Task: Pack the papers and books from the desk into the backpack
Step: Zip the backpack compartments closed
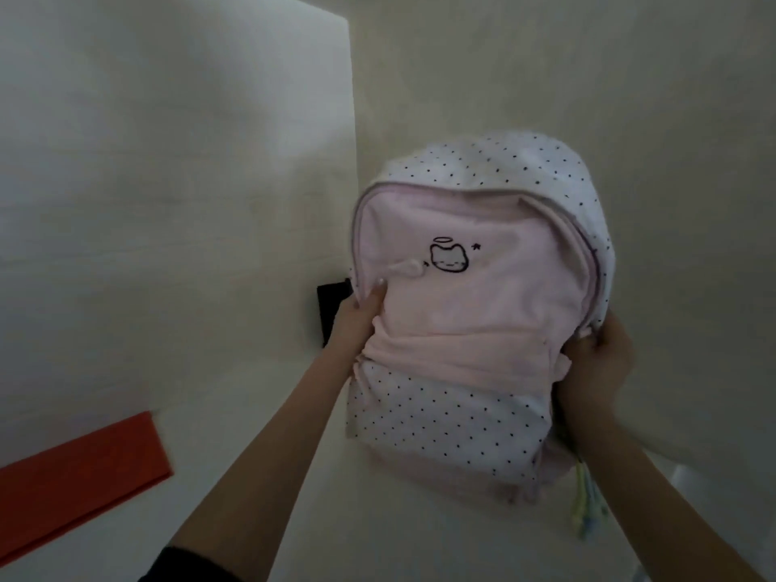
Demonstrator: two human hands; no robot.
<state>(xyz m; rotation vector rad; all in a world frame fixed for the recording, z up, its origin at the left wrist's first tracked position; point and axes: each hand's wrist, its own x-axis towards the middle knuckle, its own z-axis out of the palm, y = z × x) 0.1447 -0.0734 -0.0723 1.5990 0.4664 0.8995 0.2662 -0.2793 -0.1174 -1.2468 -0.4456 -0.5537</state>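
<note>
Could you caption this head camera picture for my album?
Both hands, left and right, grip a pink polka-dot backpack on a white desk.

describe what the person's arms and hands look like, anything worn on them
Both forearms are bare. The left arm has a dark sleeve pushed up near the elbow, just at the frame's bottom edge. The left hand has pale, light-coloured nails. The right hand shows no ring, watch or bracelet from this view; its sleeve, if any, lies out of frame. No gloves on either hand.

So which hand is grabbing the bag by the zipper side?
The right hand grips the backpack at its zipper edge. The left hand holds the opposite side, beside the pink front.
</note>
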